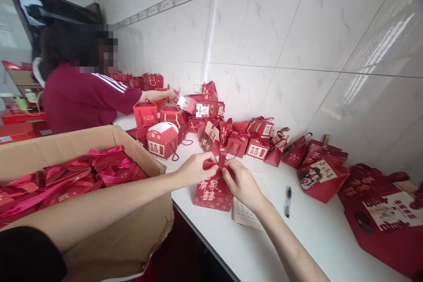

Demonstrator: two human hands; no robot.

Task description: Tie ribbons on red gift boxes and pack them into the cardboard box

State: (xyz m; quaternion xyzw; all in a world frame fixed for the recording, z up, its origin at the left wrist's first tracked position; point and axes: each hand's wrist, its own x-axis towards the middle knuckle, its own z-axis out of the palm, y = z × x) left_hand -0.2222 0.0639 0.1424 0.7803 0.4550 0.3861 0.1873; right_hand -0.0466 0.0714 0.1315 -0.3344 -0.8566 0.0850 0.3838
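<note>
A red gift box (213,194) with pale Chinese characters stands upright on the white table in front of me. At its top is a red ribbon (223,157) with a loop standing up. My left hand (197,168) pinches the ribbon from the left side, fingers closed. From the right, my right hand (243,181) pinches the ribbon too, close to the left fingertips. Part of the box's top edge is hidden behind my fingers. An open notebook (246,216) with handwriting lies beside the box, partly beneath my right forearm.
A cardboard box (95,134) full of ribboned red gift boxes stands at left. Several red gift boxes (257,150) line the wall side of the table. A pen (288,202) lies to the right. At the back left, a person in a maroon shirt (89,97) reaches toward the boxes.
</note>
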